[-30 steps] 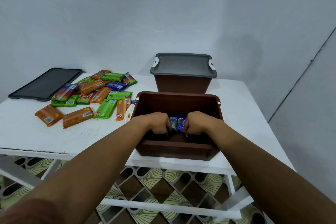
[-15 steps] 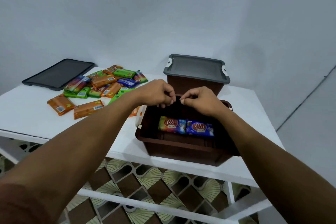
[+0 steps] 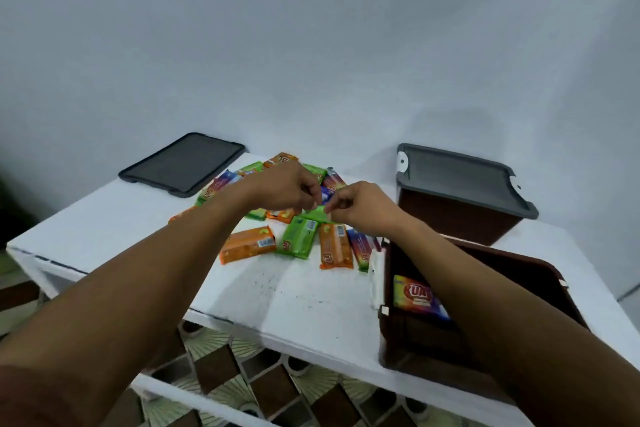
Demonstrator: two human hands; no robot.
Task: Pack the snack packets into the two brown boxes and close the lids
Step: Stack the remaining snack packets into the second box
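A white table [image 3: 304, 305] stands against a bare pale wall. Loose snack packets [image 3: 298, 243] lie heaped at the centre of the frame. A dark lid [image 3: 183, 163] lies flat at upper left. At upper right stands a closed brown box [image 3: 457, 218] under its grey lid [image 3: 457, 177]. An open brown box [image 3: 526, 270] sits at lower right with one colourful packet [image 3: 412, 295] inside.

Both hands hover over the heap. The right hand [image 3: 363, 210] has thumb and fingertips pinched on one end of a green packet [image 3: 316, 214]. The left hand [image 3: 280, 189] is curled at the other end, but blur hides whether it grips anything.

The packets look light and flat. Their glossy foil is likely slippery and crinkly, and their contents probably brittle. A light pinch on the sealed end, or a hold across the long edges, should do better than squeezing the middle. Several could go at once, laid flat beside the packet already in the open box.
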